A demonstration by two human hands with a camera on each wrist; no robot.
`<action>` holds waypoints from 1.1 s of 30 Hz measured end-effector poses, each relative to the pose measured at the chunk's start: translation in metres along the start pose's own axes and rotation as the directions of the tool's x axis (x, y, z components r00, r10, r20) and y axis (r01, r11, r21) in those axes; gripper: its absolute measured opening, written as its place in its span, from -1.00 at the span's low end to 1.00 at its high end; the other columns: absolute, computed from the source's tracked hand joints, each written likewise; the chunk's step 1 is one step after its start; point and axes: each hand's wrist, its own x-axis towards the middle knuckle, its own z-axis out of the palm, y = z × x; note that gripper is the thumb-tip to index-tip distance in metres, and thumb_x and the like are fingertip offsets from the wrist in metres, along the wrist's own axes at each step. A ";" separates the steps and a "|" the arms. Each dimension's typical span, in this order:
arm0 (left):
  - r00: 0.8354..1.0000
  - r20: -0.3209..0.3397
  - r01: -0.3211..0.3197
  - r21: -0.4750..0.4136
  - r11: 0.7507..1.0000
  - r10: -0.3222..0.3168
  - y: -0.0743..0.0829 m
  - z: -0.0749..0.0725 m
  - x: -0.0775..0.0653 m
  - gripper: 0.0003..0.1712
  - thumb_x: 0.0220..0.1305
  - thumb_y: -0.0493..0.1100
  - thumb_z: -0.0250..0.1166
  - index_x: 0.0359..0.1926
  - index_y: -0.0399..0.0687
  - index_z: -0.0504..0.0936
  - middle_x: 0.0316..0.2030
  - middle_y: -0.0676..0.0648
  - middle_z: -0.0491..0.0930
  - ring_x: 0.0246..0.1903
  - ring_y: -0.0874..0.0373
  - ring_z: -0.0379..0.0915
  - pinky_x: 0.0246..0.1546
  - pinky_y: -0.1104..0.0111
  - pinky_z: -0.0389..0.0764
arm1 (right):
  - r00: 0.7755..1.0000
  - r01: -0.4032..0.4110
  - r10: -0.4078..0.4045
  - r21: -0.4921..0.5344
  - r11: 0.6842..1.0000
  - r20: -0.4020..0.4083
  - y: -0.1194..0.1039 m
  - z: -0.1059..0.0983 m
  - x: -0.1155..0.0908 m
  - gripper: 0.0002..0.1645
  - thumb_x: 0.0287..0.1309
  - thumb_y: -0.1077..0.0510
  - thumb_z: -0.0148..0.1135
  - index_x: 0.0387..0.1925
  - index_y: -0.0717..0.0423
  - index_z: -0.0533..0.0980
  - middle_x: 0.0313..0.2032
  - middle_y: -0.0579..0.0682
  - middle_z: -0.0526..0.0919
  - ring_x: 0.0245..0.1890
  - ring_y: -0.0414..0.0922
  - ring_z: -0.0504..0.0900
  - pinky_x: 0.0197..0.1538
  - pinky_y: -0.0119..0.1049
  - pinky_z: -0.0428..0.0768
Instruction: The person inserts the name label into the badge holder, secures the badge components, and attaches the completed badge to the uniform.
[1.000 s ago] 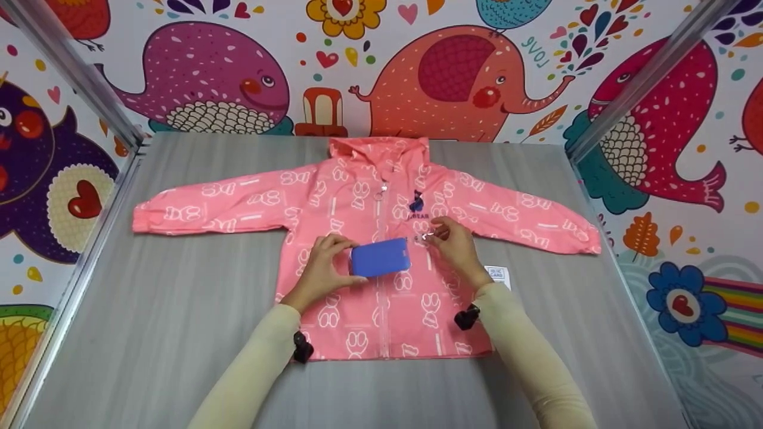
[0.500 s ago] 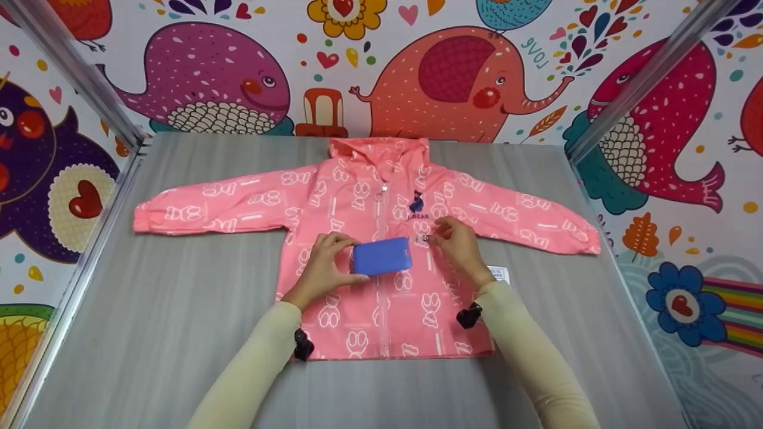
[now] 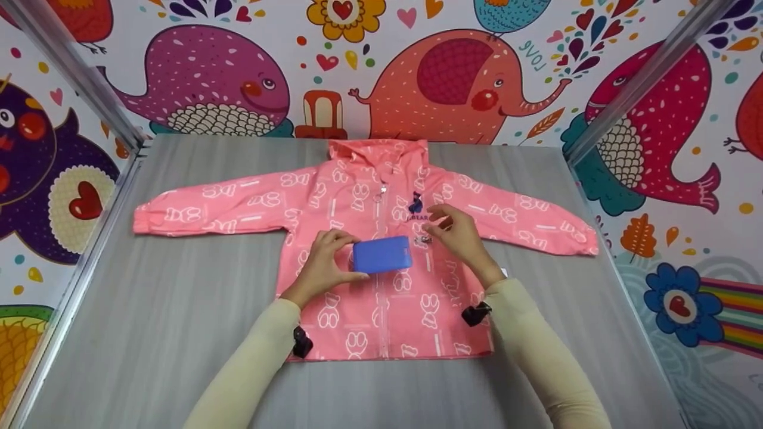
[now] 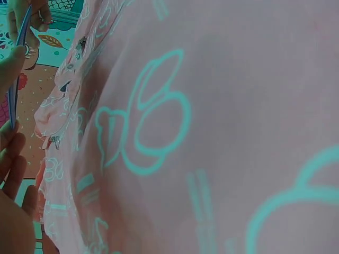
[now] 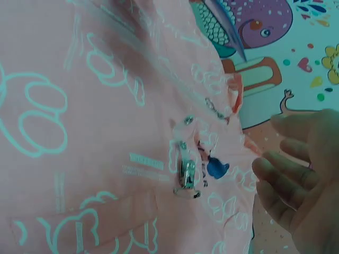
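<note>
My left hand (image 3: 323, 262) pinches a flat blue card holder (image 3: 382, 254) by its left end, thumb below and fingers above. It is held over the front of a pink children's jacket (image 3: 351, 310); the left wrist view shows the card holder (image 4: 16, 79) edge-on. A small metal clip with a clear strap (image 5: 186, 172) lies at the jacket's chest, below the dark bear print (image 5: 217, 167). My right hand (image 3: 458, 238) hovers beside this clip (image 3: 423, 239), fingers loosely bent and apart from it. In the right wrist view the right hand (image 5: 296, 180) has nothing between its fingers.
The jacket is spread face up on a grey table (image 3: 197, 298), both sleeves out, hood toward the back wall. Its zipper pull (image 3: 383, 189) sits near the collar. A bit of white card (image 3: 504, 272) shows behind my right wrist. Metal posts and printed walls border the table.
My right fingers have let go of the metal clip and lifted slightly away up and to the right. The left hand keeps the card holder in nearly the same place.
</note>
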 end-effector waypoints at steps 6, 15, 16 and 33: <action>1.000 0.002 -0.005 -0.003 1.000 0.005 -0.001 0.002 -0.002 -0.19 -0.35 0.02 0.71 0.06 0.05 0.65 0.01 -0.04 0.54 0.06 0.02 0.29 0.19 0.02 0.41 | 0.978 0.106 -0.122 0.101 0.989 0.171 -0.007 0.009 -0.014 -0.30 0.04 0.03 0.50 0.22 0.11 0.51 0.10 0.20 0.62 -0.03 0.20 0.63 0.09 0.10 0.60; 1.000 -0.009 -0.026 -0.023 0.999 0.026 0.001 0.000 -0.004 -0.19 -0.36 0.00 0.72 0.07 0.04 0.65 0.02 -0.05 0.54 0.07 0.02 0.29 0.19 -0.01 0.41 | 0.935 0.178 -0.186 0.054 0.983 0.302 -0.009 0.020 -0.029 0.03 -0.20 0.01 0.64 0.37 -0.09 0.38 0.30 -0.01 0.40 0.32 0.12 0.40 0.34 0.13 0.42; 1.000 -0.009 -0.029 -0.022 0.999 0.029 0.001 0.000 -0.005 -0.18 -0.36 0.00 0.72 0.07 0.04 0.65 0.02 -0.05 0.54 0.08 0.02 0.29 0.20 -0.02 0.41 | 0.933 0.182 -0.187 0.044 0.982 0.308 -0.009 0.021 -0.030 0.05 -0.22 0.03 0.65 0.37 -0.10 0.37 0.31 0.00 0.39 0.33 0.11 0.39 0.35 0.13 0.41; 1.000 0.015 -0.021 -0.019 1.000 0.021 -0.003 -0.001 -0.008 -0.16 -0.34 0.01 0.71 0.11 0.04 0.64 0.01 -0.05 0.55 0.08 0.02 0.31 0.22 0.03 0.41 | 0.934 0.212 -0.174 -0.091 0.973 0.313 -0.003 0.028 -0.042 0.04 -0.26 0.01 0.67 0.35 -0.12 0.41 0.29 -0.02 0.42 0.33 0.03 0.37 0.39 0.09 0.37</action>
